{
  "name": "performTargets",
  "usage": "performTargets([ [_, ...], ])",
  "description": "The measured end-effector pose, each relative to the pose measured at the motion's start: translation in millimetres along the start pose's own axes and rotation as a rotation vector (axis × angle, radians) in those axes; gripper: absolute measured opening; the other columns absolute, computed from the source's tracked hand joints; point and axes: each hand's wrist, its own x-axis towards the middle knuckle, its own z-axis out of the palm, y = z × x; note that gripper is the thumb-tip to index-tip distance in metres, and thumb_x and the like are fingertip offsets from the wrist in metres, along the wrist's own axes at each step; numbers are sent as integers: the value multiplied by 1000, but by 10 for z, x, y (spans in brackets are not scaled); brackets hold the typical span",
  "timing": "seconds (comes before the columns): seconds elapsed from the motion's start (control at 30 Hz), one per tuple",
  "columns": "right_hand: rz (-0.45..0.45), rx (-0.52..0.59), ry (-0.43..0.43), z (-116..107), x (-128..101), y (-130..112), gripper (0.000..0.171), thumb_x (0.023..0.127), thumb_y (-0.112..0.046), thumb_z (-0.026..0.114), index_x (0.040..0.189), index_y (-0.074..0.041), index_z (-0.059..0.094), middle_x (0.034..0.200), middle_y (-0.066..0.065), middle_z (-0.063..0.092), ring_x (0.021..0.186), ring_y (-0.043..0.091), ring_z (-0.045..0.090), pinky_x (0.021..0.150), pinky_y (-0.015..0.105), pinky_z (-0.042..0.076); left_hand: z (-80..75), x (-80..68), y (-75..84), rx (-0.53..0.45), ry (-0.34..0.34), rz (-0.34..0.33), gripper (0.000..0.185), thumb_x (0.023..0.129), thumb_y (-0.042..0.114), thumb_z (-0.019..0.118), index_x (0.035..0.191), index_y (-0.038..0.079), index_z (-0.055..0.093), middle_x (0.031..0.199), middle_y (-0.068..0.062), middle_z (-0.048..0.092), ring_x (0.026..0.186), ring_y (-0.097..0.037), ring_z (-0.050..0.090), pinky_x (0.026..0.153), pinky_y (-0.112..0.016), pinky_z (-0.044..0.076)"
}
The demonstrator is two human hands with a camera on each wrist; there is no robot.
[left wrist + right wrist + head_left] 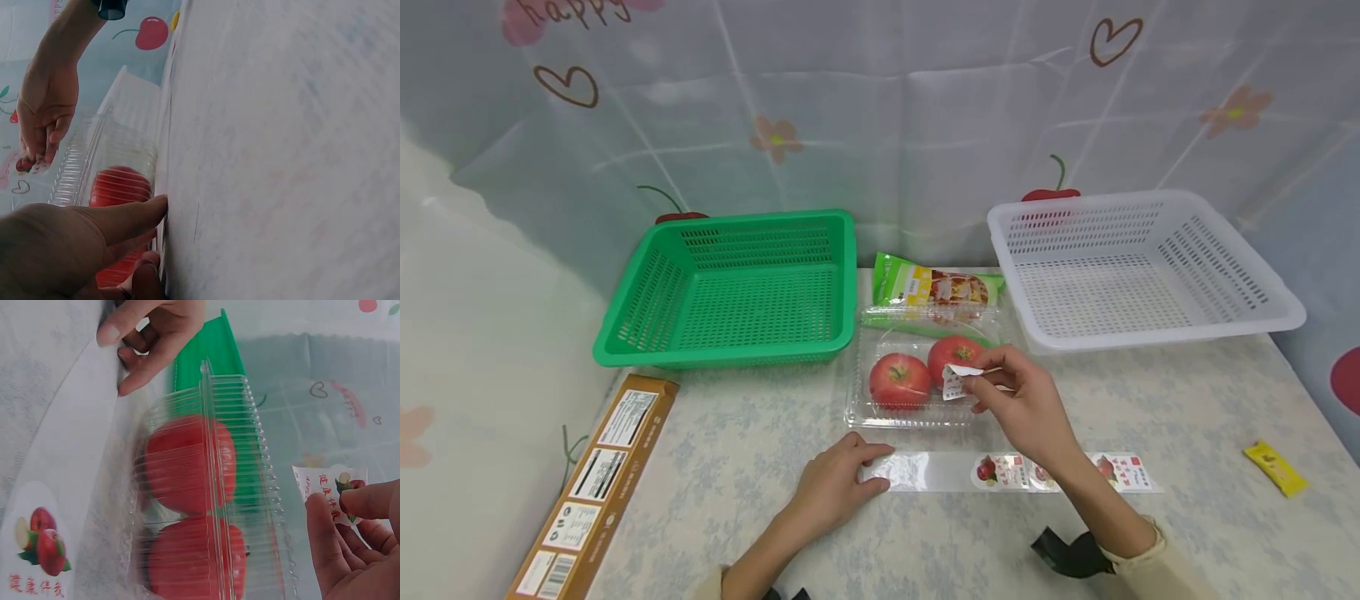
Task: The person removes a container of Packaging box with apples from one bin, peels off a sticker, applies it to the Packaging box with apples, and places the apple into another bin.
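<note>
On the pale, patterned counter (700, 483) sits a clear, ridged plastic box (859, 408). In front of it lies a long, glossy whitish strip (928, 472) bearing printed stickers (998, 472); the left hand (835, 482), fingers extended, presses its bare end. The right hand (1022, 408) pinches a small white apple-printed label (953, 387) above the box, apart from it. The step in hand looks like placing this label; the next move probably calls for lowering it flat onto the box without creasing.

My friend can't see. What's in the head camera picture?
The right hand's grip holds a sticker above a clear box of two apples; the left hand presses a sticker strip. Behind sit a green basket and a white basket.
</note>
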Motion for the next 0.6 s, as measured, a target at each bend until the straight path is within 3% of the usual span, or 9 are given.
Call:
performTargets([
  [0.23,31,-60,17,117,214,25,17,86,9,61,101,2,63,88,13,67,66,33,63,53,33,53,1,-3,5,-25,27,15,38,82,20,81,119,16,72,87,9,53,63,0,45,53,-23,37],
  [0.37,58,-41,34,180,289,39,14,87,8,61,99,2,63,92,13,69,66,36,64,53,34,54,-19,-6,-4,-80,46,13,40,82,18,81,121,14,69,91,8,57,65,-1,47,55,-23,40],
  [0.47,82,-18,42,213,325,53,11,87,8,61,97,3,62,89,16,70,59,36,63,51,36,54,-45,-24,-18,-152,62,-3,37,83,18,81,117,12,69,92,6,60,65,-2,49,57,-24,42],
  [0.6,96,-57,54,224,341,63,9,87,7,63,94,2,61,75,17,65,51,25,56,46,29,47,-85,-52,-28,-225,113,-56,26,83,21,81,105,12,70,87,8,60,62,-4,49,57,-24,43],
])
